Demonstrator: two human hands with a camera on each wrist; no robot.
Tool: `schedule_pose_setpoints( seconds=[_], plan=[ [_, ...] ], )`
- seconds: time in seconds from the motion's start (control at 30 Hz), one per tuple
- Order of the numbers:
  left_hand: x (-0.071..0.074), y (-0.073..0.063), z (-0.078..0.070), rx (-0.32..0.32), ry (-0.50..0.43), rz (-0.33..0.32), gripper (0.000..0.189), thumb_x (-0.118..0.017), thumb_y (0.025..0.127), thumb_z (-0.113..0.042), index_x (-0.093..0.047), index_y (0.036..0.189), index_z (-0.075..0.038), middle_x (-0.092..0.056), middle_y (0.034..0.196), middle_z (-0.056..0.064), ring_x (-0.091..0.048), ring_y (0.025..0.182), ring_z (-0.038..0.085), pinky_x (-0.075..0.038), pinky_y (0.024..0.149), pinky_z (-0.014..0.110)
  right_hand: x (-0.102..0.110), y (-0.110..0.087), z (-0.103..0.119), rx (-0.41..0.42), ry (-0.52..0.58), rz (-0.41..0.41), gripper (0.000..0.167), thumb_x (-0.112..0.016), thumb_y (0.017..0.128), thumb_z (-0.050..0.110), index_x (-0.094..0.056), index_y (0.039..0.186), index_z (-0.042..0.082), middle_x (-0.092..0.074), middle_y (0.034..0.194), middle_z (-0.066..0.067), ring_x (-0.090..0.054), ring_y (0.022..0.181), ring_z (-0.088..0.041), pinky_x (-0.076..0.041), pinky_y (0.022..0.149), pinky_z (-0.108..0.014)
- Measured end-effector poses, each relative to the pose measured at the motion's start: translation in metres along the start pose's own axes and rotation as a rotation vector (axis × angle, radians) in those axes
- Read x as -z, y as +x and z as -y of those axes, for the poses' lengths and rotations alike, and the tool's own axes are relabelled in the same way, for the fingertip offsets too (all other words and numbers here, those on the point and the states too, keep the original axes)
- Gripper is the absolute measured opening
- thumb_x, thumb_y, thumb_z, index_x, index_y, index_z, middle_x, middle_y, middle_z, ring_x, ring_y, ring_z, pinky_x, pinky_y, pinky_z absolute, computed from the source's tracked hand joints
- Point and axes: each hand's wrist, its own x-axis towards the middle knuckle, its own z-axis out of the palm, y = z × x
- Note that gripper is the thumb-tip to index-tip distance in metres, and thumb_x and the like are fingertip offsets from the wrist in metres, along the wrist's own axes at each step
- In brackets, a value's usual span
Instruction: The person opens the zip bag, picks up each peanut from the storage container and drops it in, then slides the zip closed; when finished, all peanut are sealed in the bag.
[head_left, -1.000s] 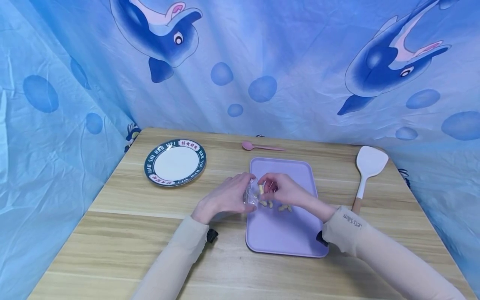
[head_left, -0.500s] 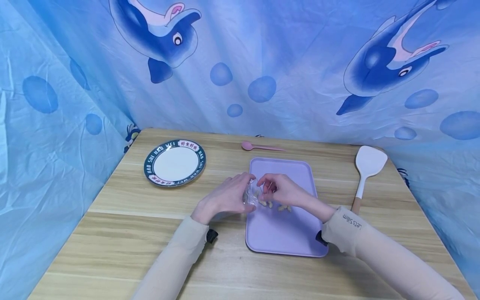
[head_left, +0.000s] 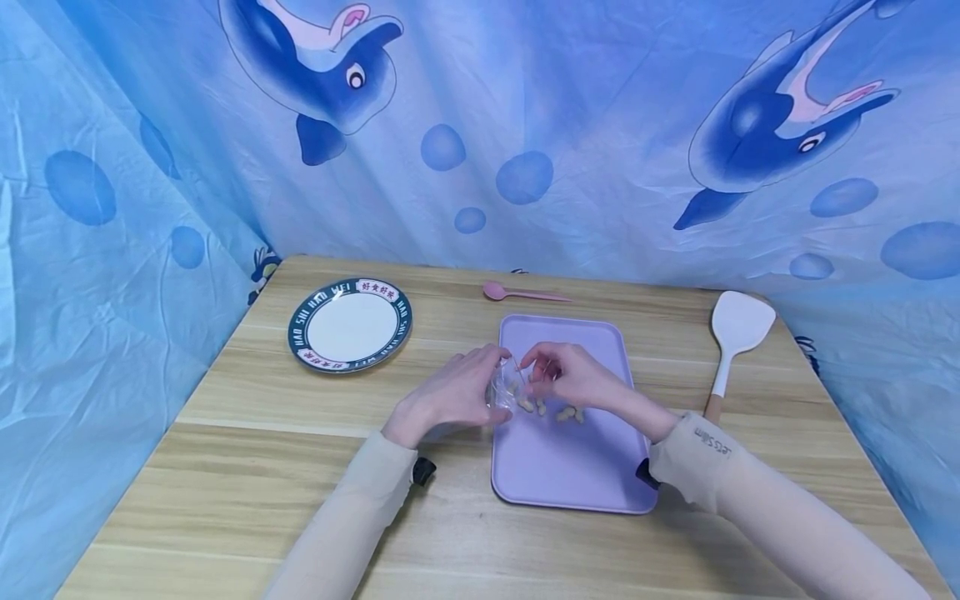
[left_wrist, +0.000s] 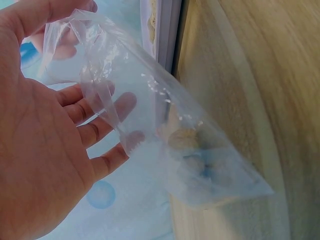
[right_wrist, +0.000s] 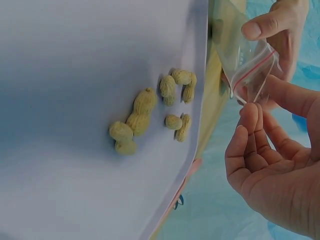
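My left hand (head_left: 461,390) holds a clear zip bag (head_left: 507,385) at the left edge of the lilac tray (head_left: 577,475). In the left wrist view the bag (left_wrist: 150,95) hangs slanted, with peanuts (left_wrist: 185,140) blurred in its lower corner. My right hand (head_left: 572,375) is at the bag's mouth; in the right wrist view its thumb and fingertips pinch the edge of the bag (right_wrist: 250,75) near the red zip strip. Several unshelled peanuts (right_wrist: 145,102) lie on the tray beneath the right hand.
A white plate with a dark green rim (head_left: 352,325) lies at the back left of the wooden table (head_left: 300,483). Behind the tray is a pink spoon (head_left: 525,294). A white spatula (head_left: 738,325) lies to the right. Blue dolphin-print cloth (head_left: 480,125) hangs around the table.
A peanut held by my right hand at the bag's mouth is gone from its fingers. That hand has shifted slightly right and now pinches the bag's edge. My left hand stays put.
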Motion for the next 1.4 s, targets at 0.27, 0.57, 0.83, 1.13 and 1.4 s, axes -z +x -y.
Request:
schedule_pose_setpoints(
  seconds=[0.27, 0.57, 0.83, 1.13, 1.4],
  plan=[
    [0.000, 0.000, -0.001, 0.011, 0.017, 0.010, 0.087, -0.079, 0.077, -0.045, -0.040, 0.147, -0.011, -0.053, 0.140, 0.005, -0.050, 0.127, 0.021, -0.038, 0.109, 0.045, 0.009, -0.008, -0.006, -0.007, -0.008, -0.044, 0.025, -0.080, 0.082, 0.007, -0.067, 0.103, 0.003, -0.061, 0.076, 0.000, -0.056, 0.063, -0.014, -0.047, 0.061, -0.026],
    [0.001, 0.000, -0.001, 0.018, 0.024, 0.022, 0.090, -0.078, 0.078, -0.044, -0.038, 0.150, -0.010, -0.050, 0.143, 0.006, -0.047, 0.131, 0.023, -0.034, 0.111, 0.050, 0.020, -0.023, -0.025, -0.032, 0.045, -0.061, 0.030, -0.080, 0.081, 0.002, -0.064, 0.105, -0.006, -0.061, 0.077, -0.004, -0.055, 0.063, -0.016, -0.047, 0.060, -0.025],
    [0.000, 0.000, -0.001, 0.016, 0.026, 0.025, 0.089, -0.077, 0.078, -0.045, -0.038, 0.150, -0.011, -0.050, 0.142, 0.006, -0.047, 0.131, 0.022, -0.034, 0.111, 0.051, 0.025, -0.037, -0.043, -0.064, 0.016, -0.029, 0.036, -0.079, 0.082, 0.003, -0.062, 0.111, -0.009, -0.060, 0.079, -0.004, -0.056, 0.066, -0.016, -0.048, 0.061, -0.024],
    [0.001, 0.000, -0.002, 0.012, 0.024, 0.028, 0.089, -0.077, 0.078, -0.046, -0.038, 0.151, -0.011, -0.050, 0.143, 0.007, -0.046, 0.132, 0.023, -0.033, 0.112, 0.051, 0.015, -0.054, -0.056, -0.066, -0.142, 0.017, 0.039, -0.083, 0.078, 0.008, -0.064, 0.110, -0.004, -0.060, 0.080, -0.003, -0.054, 0.067, -0.011, -0.047, 0.061, -0.025],
    [0.001, 0.000, -0.001, 0.010, 0.015, 0.029, 0.089, -0.077, 0.078, -0.045, -0.038, 0.150, -0.011, -0.050, 0.144, 0.007, -0.046, 0.133, 0.023, -0.032, 0.112, 0.052, 0.004, -0.060, -0.059, -0.091, -0.196, 0.024, 0.039, -0.083, 0.078, 0.009, -0.065, 0.110, -0.001, -0.059, 0.079, 0.000, -0.053, 0.069, -0.010, -0.047, 0.065, -0.026]
  ],
)
